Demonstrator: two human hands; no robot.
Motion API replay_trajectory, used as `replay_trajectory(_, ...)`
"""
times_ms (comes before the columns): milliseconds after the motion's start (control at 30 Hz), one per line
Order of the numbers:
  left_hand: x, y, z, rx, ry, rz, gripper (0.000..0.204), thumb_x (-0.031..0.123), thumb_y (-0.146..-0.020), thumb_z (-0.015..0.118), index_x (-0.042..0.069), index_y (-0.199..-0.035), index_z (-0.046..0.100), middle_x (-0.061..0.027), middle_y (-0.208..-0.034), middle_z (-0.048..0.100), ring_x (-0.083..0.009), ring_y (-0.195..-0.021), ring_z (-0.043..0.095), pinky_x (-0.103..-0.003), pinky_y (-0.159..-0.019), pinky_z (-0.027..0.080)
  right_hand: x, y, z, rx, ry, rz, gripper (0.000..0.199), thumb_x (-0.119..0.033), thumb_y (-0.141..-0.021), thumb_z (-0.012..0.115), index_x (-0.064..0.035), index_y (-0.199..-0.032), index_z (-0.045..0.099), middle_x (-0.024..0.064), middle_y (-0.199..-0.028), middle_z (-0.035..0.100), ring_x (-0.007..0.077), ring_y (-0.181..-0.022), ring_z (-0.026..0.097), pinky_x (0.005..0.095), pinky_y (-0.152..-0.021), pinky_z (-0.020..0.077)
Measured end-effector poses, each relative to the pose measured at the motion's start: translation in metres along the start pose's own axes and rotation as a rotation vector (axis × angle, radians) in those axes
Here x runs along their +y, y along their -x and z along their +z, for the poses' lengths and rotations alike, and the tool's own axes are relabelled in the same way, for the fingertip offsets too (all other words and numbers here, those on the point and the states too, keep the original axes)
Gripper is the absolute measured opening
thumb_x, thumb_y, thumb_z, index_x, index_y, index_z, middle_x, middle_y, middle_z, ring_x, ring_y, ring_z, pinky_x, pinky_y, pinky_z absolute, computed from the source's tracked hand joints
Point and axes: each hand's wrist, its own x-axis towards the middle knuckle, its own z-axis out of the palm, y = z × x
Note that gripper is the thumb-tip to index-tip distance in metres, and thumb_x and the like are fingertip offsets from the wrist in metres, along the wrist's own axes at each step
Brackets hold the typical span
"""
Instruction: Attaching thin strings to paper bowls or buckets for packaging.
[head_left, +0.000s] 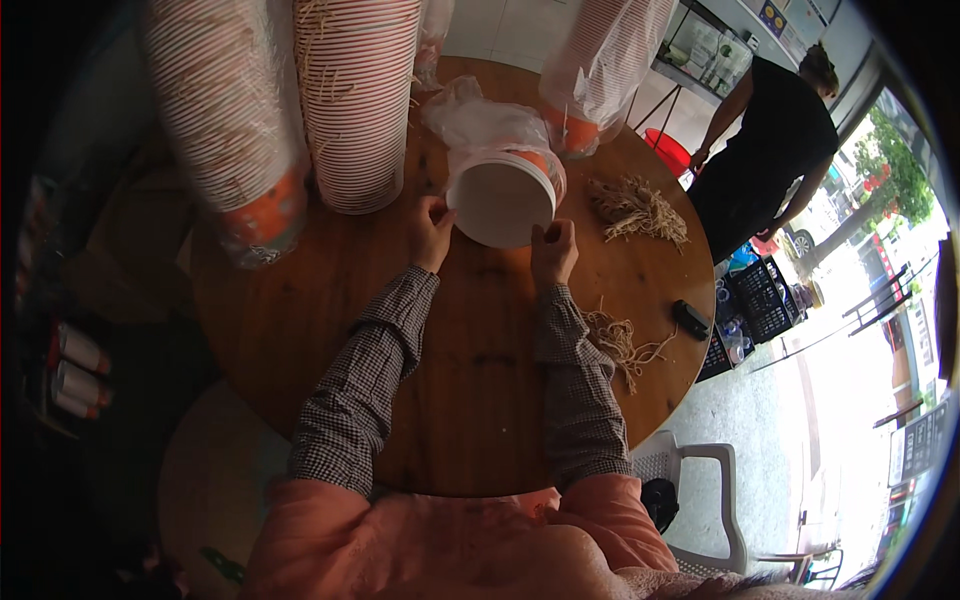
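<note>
A short stack of paper tubs (503, 203) lies tipped on the round wooden table, its white round end toward me. Clear plastic wrap (478, 122) bunches at its far side, and some orange print shows on its right. My left hand (431, 234) is closed, thumb and fingers pinched at the tubs' left edge. At the lower right edge my right hand (554, 252) is closed too, its fingers curled against the rim. Whether a thin strand or film is also between the fingers is too small to tell.
Tall tub stacks stand at the back left, one plastic-wrapped (225, 110) and one with tan strands (355, 100); another wrapped stack (600, 70) is at the back right. Tangled tan strands (640, 212) and a small black object (690, 319) lie right. Beyond are a person (770, 140), crates (765, 300) and a chair (725, 490).
</note>
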Motion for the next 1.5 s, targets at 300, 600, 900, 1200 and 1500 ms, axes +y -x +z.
replay_trajectory(300,0.009,0.017,-0.004,-0.088,0.015,-0.001,0.022,0.014,-0.077,0.07,0.0,-0.088,0.058,-0.0065,-0.076,0.06,-0.0154,-0.069,0.057,-0.03,-0.066,0.047,-0.009,0.02,-0.021,-0.085,0.039,0.05,0.048,-0.006,-0.082,0.057,-0.0112,-0.128,0.049,0.0171,-0.104,0.064,0.029,-0.089,0.065,0.0356,-0.076,0.0513)
replay_trajectory(600,0.025,0.049,-0.043,-0.212,0.183,0.016,0.025,0.021,-0.085,0.065,0.001,-0.096,0.057,-0.0068,-0.082,0.057,-0.0178,-0.076,0.056,-0.035,-0.067,0.046,-0.013,0.064,-0.058,-0.395,-0.796,0.214,0.063,0.003,-0.089,0.052,-0.0128,-0.146,0.031,0.009,-0.123,0.056,0.0147,-0.101,0.057,0.0276,-0.082,0.0494)
replay_trajectory(900,0.019,0.09,-0.127,-0.154,-0.112,-0.052,0.021,0.011,-0.085,0.058,-0.003,-0.07,0.055,0.0005,-0.059,0.053,-0.0081,-0.052,0.052,-0.028,-0.046,0.037,-0.004,0.06,-0.16,-0.001,0.257,-0.023,0.016,-0.017,-0.09,0.061,-0.0035,-0.097,0.067,0.0117,-0.094,0.065,0.0246,-0.087,0.063,0.0368,-0.076,0.0506)
replay_trajectory(1200,0.043,0.116,-0.137,-0.203,-0.1,-0.058,0.023,0.015,-0.085,0.059,-0.005,-0.092,0.065,-0.01,-0.085,0.069,-0.0207,-0.075,0.068,-0.033,-0.065,0.051,0.037,0.032,-0.149,-0.325,0.877,0.073,0.028,-0.032,-0.082,0.064,-0.0045,-0.085,0.067,0.015,-0.088,0.063,0.0324,-0.089,0.06,0.045,-0.076,0.0473)
replay_trajectory(1500,0.08,0.115,-0.153,-0.472,-0.277,-0.345,0.057,0.051,-0.086,0.062,0.003,-0.056,0.06,-0.0038,-0.054,0.058,-0.0132,-0.056,0.059,-0.027,-0.056,0.046,-0.043,0.066,-0.165,-0.491,0.067,-0.321,0.013,-0.014,-0.086,0.061,-0.0028,-0.091,0.062,0.0091,-0.082,0.065,0.0225,-0.071,0.063,0.0366,-0.062,0.0503)
